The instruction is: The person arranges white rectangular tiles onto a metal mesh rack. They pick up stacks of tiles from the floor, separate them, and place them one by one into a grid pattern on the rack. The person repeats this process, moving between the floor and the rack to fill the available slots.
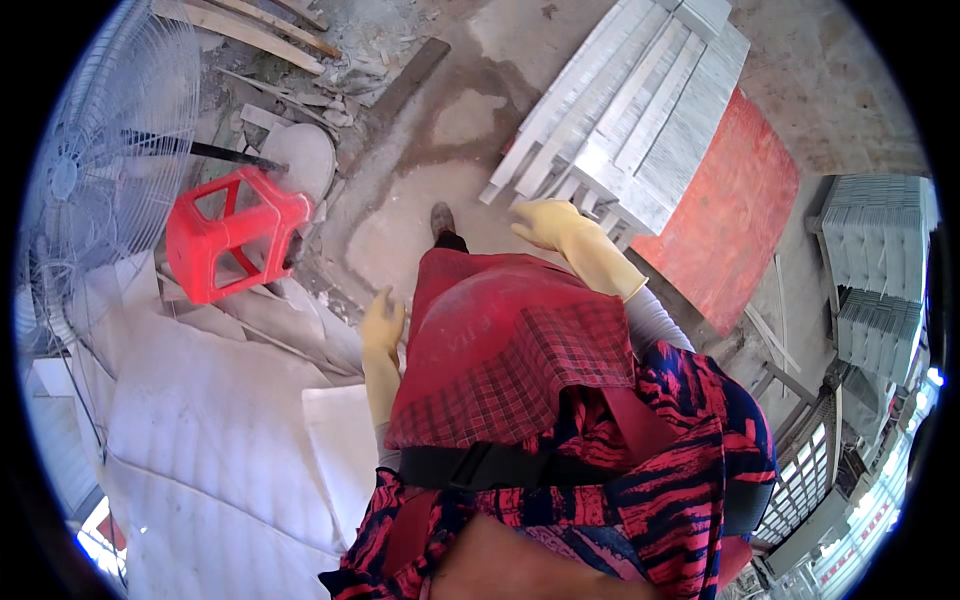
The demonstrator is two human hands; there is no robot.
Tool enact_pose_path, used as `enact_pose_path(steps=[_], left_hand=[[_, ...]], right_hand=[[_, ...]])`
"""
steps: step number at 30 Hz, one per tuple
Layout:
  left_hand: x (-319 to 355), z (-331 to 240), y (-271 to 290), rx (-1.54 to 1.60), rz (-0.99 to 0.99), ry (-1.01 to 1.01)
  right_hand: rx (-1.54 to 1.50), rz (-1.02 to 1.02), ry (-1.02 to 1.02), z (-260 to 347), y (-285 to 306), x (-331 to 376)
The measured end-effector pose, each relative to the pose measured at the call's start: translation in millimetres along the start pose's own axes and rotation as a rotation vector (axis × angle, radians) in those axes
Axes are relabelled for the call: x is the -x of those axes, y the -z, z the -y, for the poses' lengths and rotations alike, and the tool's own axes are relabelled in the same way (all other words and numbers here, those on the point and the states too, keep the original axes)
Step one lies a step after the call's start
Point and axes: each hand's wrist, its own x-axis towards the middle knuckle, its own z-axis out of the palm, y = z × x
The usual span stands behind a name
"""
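Note:
Both my hands wear pale yellow rubber gloves. My left hand (383, 322) hangs beside my red apron (480, 310), its fingers apart and nothing in it. My right hand (548, 224) is stretched forward by the near ends of a stack of pale grey stone slabs and strips (640, 110). Its fingers point left, apart, with nothing visible in them. Whether the back of that glove touches the strip ends cannot be told. A dusty red board (740, 210) lies alongside the stack, on its right.
A red plastic stool (232, 235) lies tipped at the left, near a large wire-caged fan (75, 170). Whitish sheeting (210, 420) covers something at lower left. Broken wood and rubble (340, 75) litter the far floor. More stacked slabs (875, 240) stand at the right.

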Motion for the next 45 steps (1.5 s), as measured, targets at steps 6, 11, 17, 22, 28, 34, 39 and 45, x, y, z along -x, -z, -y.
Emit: enact_pose_path(steps=[6, 11, 17, 22, 28, 34, 39, 45], left_hand=[[-118.2, -17.8, 134.8, -0.034, -0.112, -0.107], [-209.1, 8.9, 177.6, -0.2, -0.03, -0.158], [-288.4, -29.1, 178.9, -0.144, 0.133, -0.16], [-366.8, -80.9, 195.9, -0.16, 0.172, -0.254], [-502.0, -116.2, 210.5, -0.251, 0.167, -0.271], [-623.8, -303.1, 221.9, -0.399, 0.296, -0.426], [-703.1, -453.3, 190.0, -0.412, 0.344, -0.681], [-744.5, -601.4, 111.0, -0.281, 0.551, -0.826]], right_hand=[[-0.075, -0.033, -0.033, 78.5, 65.0, -89.9], [-0.191, -0.163, -0.117, 113.1, 112.2, -123.0], [-0.238, -0.103, -0.352, 88.1, 159.3, -159.5], [-0.229, -0.181, -0.343, 52.8, 201.8, -225.4], [-0.239, -0.252, -0.224, 18.0, 279.1, -329.7], [-0.305, -0.351, -0.351, -49.3, 360.1, -356.6], [-0.453, -0.559, -0.6, -98.3, 379.9, -319.7], [-0.797, -0.699, -0.955, -113.0, 352.5, -259.6]])
